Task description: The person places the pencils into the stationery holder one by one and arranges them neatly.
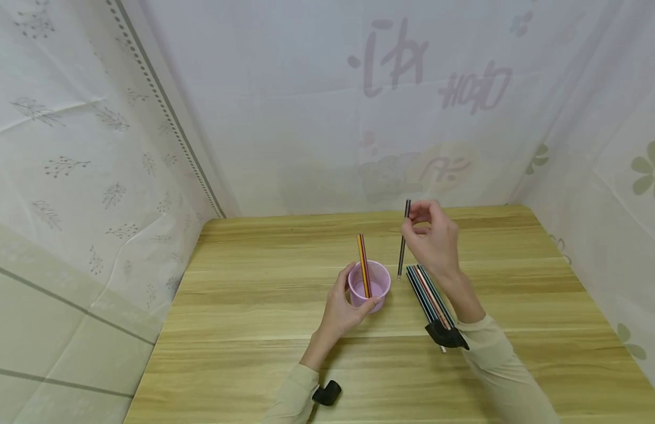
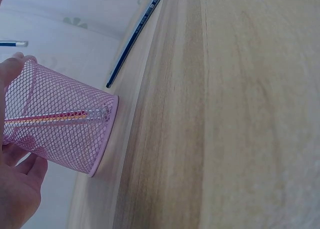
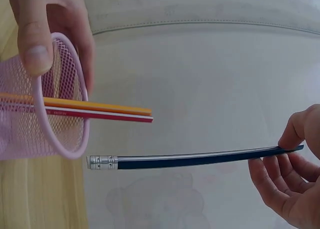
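Note:
A pink mesh pen cup [image 1: 381, 281] stands upright on the table, and my left hand [image 1: 339, 307] grips it round the side, thumb near the rim. Inside the cup lean a yellow-orange pencil and a red one [image 3: 117, 108]. To the cup's right, my right hand [image 1: 436, 242] pinches a dark blue pencil [image 1: 403, 253] near its upper end. That pencil hangs almost vertical, its silver eraser end [image 3: 103, 162] down, beside the cup's rim and apart from it. Below my right wrist lies a row of pencils [image 1: 427, 292], mostly dark with a red one among them.
The wood-grain table [image 1: 242, 312] meets a pale printed curtain [image 1: 285, 147] at its back edge. Black wrist mounts [image 1: 327, 393] sit on both sleeves; the right one covers part of the pencil row. One dark blue pencil [image 2: 135, 39] shows lying behind the cup in the left wrist view.

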The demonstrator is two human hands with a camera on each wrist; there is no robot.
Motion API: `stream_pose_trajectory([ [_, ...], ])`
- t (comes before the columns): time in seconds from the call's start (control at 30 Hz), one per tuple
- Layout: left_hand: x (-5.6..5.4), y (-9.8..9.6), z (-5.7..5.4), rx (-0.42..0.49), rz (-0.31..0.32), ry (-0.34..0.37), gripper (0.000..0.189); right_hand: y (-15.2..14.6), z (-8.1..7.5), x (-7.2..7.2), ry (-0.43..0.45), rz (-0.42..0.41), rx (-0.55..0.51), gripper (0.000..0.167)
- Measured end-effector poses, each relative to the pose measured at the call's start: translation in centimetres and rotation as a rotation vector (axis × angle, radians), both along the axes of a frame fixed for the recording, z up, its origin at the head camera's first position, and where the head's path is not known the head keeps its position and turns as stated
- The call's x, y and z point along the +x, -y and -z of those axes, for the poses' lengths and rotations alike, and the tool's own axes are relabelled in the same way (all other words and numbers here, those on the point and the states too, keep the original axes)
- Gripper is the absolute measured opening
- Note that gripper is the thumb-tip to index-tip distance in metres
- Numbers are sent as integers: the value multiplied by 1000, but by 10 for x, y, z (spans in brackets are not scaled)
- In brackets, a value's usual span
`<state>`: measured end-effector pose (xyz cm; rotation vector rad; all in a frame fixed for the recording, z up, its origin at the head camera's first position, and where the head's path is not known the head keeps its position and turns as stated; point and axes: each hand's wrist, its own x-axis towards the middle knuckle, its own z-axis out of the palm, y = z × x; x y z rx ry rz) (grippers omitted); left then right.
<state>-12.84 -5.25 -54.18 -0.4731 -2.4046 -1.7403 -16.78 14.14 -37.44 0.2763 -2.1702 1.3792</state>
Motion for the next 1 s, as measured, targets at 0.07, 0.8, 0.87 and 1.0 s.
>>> stream_pose_trajectory([
  [0.07, -1, 0, 0, -2, 0, -6, 94, 3, -1, -1, -8, -17, -8, 19],
  [0.8, -1, 0, 1, -2, 16, -24, 94, 31, 40, -20, 52, -116, 24, 19],
  [0.87, -1, 1, 1, -5, 15, -13, 95, 31, 46, -21, 67, -121, 24, 20],
  [1.0, 0, 1, 1, -7, 12, -13, 95, 33, 56, -23, 106, -135, 29, 21],
])
